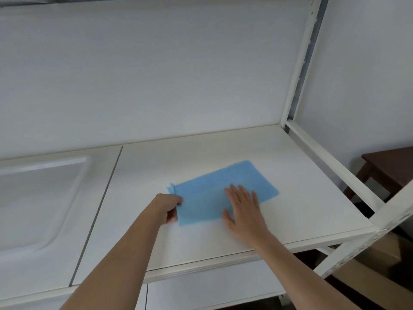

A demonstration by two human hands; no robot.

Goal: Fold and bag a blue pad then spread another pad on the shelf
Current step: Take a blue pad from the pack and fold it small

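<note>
Head view. A thin, rectangular blue pad (223, 186) with rounded far corners lies flat on the white board shelf (290, 186) of a white metal rack, toward the shelf's right half and set at a slant to its front edge. The right hand (242, 205) rests palm-down on the pad's near right part, fingers straight and spread, thumb lying out to the left. The left hand (171, 205) is at the pad's left edge; its grip is curled, with thumb and fingers pinching that edge, where a small flap of blue material stands up just beyond the knuckles. A dark seam divides the shelf board left of the hands, and a clear rounded plastic sheet (40, 198) lies on the left section. The rack's slotted white upright (299, 70) rises at the back right corner. A dark brown wooden table (388, 166) stands beyond the rack at right.
</note>
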